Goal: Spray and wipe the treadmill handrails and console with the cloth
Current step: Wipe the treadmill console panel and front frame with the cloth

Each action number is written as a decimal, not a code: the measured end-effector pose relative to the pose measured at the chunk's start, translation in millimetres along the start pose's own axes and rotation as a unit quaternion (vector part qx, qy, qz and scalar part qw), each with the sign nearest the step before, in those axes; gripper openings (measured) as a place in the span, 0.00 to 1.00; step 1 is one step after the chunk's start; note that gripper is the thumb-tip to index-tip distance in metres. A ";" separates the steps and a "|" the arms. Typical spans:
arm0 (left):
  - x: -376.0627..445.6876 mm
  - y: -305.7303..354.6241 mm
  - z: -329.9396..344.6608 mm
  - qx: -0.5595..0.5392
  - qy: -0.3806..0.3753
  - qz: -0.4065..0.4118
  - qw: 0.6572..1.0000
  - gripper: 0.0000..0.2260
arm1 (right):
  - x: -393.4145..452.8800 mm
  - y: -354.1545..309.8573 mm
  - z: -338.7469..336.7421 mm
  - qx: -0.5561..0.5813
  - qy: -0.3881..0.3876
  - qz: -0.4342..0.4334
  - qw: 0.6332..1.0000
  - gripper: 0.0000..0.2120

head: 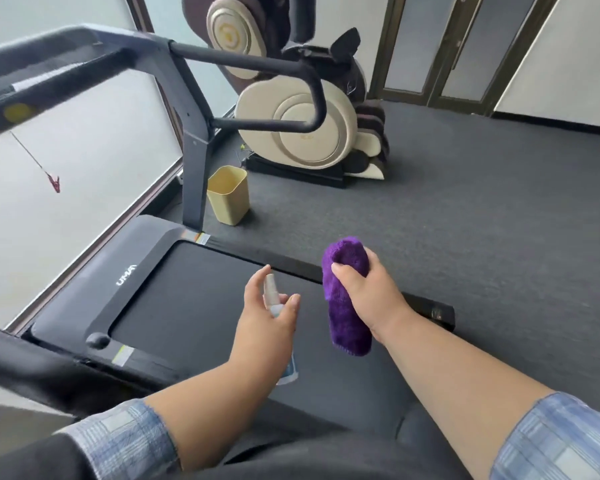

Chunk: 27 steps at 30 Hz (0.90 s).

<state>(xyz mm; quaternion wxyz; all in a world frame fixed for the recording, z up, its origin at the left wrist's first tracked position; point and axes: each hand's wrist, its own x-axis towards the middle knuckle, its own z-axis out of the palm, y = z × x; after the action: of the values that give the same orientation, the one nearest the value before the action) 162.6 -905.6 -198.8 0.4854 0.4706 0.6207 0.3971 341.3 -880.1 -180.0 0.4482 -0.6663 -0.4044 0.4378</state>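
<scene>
My left hand [269, 318] holds a small clear spray bottle [271, 295] upright over the treadmill belt [194, 306], forefinger raised near its nozzle. Just to its right, my right hand [368, 292] grips a folded purple cloth [345, 299] that hangs down below the fist. The right handrail [257, 64], a dark looped bar, juts out from the upright post at upper centre, well above and beyond both hands. The console [32, 77] runs across the upper left, blurred. The near left handrail [32, 368] crosses the lower left.
A yellow waste bin [228, 195] stands on the grey carpet beside the treadmill post. Behind it sits a cream and brown massage chair [298, 129]. A frosted window wall [66, 188] runs along the left. A red safety clip [54, 183] dangles from the console.
</scene>
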 end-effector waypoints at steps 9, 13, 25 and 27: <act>81.3 44.0 -8.7 0.018 0.149 -0.014 0.989 0.25 | 120.2 -61.7 56.1 -0.066 -0.115 -0.079 0.988 0.22; 140.3 71.6 -6.5 0.023 0.220 0.016 0.975 0.25 | 190.1 -104.5 74.6 -0.067 -0.193 -0.144 0.968 0.20; 241.9 226.8 53.7 0.080 0.333 -0.049 0.938 0.27 | 345.6 -232.1 39.6 -0.044 -0.389 -0.193 0.900 0.13; 237.4 253.4 51.5 0.093 0.321 -0.044 0.942 0.25 | 352.1 -251.9 34.1 -0.039 -0.410 -0.188 0.892 0.14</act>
<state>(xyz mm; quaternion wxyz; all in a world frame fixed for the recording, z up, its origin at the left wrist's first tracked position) 242.9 -612.2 -23.4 0.2315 0.3334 0.7976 0.4462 374.2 -475.6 -25.4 0.2903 -0.3561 -0.6868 0.5632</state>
